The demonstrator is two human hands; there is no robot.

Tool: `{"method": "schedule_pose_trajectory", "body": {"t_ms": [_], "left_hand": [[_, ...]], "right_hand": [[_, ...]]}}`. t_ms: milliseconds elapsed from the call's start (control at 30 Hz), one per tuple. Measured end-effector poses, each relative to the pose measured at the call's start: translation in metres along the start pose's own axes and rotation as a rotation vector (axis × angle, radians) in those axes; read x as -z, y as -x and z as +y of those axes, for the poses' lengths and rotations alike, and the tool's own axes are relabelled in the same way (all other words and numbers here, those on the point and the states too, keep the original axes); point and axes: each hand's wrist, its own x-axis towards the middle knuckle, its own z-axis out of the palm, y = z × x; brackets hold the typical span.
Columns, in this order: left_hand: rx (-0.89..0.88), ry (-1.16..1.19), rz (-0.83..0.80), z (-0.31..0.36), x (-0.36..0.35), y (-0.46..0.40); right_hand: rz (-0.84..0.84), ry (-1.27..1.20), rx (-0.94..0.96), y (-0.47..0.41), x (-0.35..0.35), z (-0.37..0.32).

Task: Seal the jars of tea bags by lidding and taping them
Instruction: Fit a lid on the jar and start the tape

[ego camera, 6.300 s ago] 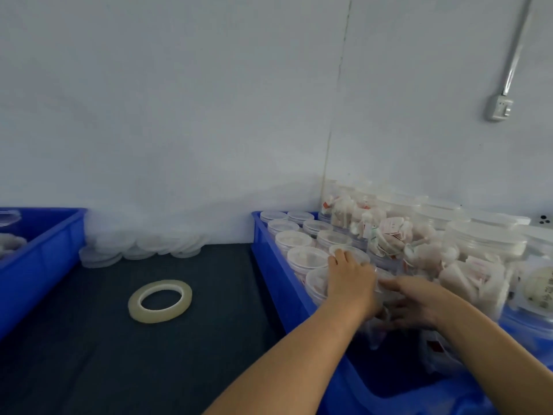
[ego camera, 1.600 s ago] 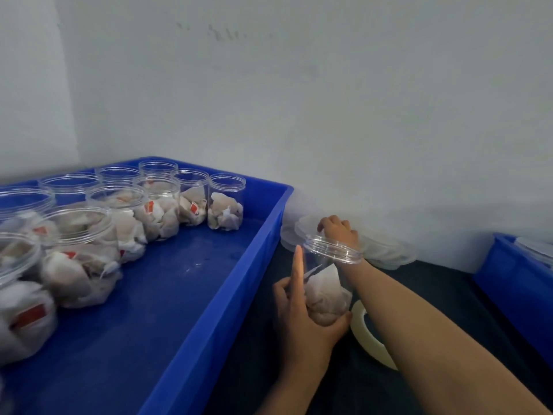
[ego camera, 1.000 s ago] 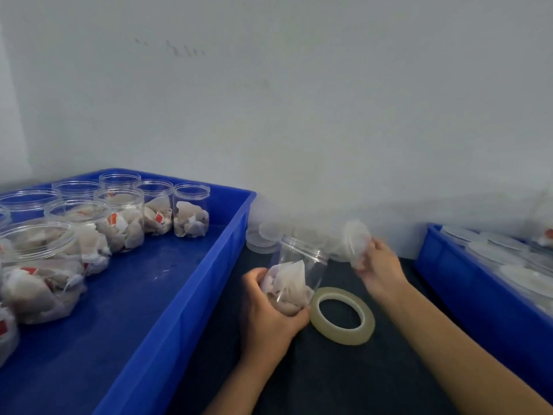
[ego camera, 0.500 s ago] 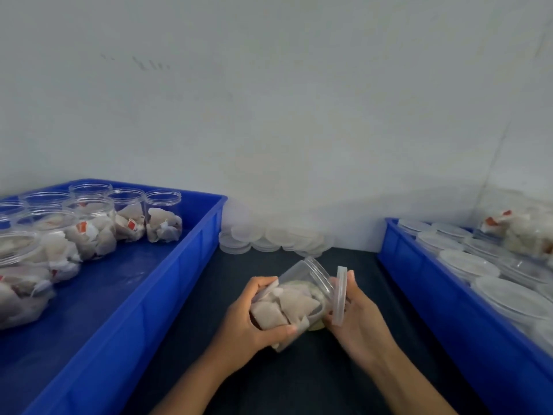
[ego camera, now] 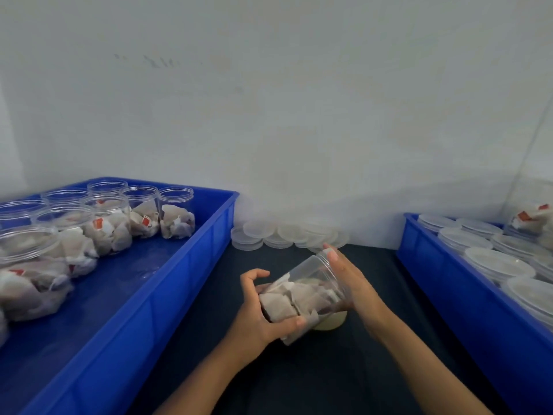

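A clear plastic jar [ego camera: 302, 283] with several tea bags inside lies tilted over the dark table, its mouth pointing up and to the right. My left hand [ego camera: 257, 322] grips its base end from below and behind. My right hand [ego camera: 356, 283] covers the jar's mouth, palm against the lid and fingers wrapped over the rim. The lid is almost wholly hidden under that hand. Part of a pale tape roll [ego camera: 330, 322] shows on the table just under the jar.
A blue bin [ego camera: 191, 265] at left holds several open jars of tea bags [ego camera: 176, 217]. Loose clear lids [ego camera: 281, 232] are stacked against the back wall. A second blue bin [ego camera: 443, 292] at right holds several lidded jars [ego camera: 493, 262].
My right hand has brought the lid from beside the jar's mouth onto it and now covers it. The jar stays tilted in my left hand.
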Motion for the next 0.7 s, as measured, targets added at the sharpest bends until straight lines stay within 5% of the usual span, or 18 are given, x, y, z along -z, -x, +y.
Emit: {"method": "schedule_pose_trajectory", "body": {"t_ms": [200, 333, 500, 700], "left_hand": [[0.064, 0.322, 0.231, -0.001, 0.001, -0.007], [0.022, 0.344, 0.148, 0.0, 0.0, -0.004], [-0.111, 0.315, 0.097, 0.0, -0.004, -0.005], [0.161, 0.567, 0.074, 0.002, 0.009, -0.011]], "right_hand": [[0.233, -0.085, 0.047, 0.002, -0.039, 0.016], [0.384, -0.21, 0.112, 0.001, -0.05, 0.018], [0.288, -0.235, 0.174, -0.001, -0.039, 0.008], [0.191, 0.039, 0.328, 0.0, -0.04, 0.012]]}}
